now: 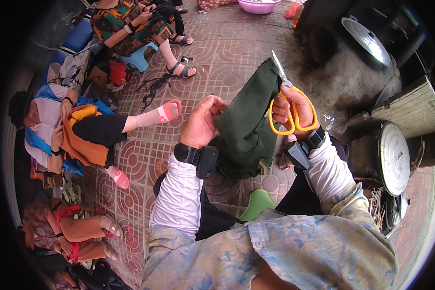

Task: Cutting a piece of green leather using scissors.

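Dark green cloth [249, 111] hangs in folds between my two hands, above my lap. At its left edge, the curled fingers of my left hand [200, 123] are closed on the fabric, their tips partly hidden behind it. My right hand [300, 102] is wrapped around scissors [295, 118] with yellow-orange loops. The scissors' silver blades point up and away from me, side by side along the cloth's upper right corner. That corner also lies close to my right fingertips; whether they pinch it I cannot tell.
Below the cloth is a green stool or seat edge [258, 204]. On the right stand a stove with a lidded pot [366, 41] and another lidded pot [394, 157]. Several people sit at left, one with orange cloth [86, 140]. A pink basin [258, 6] sits far ahead.
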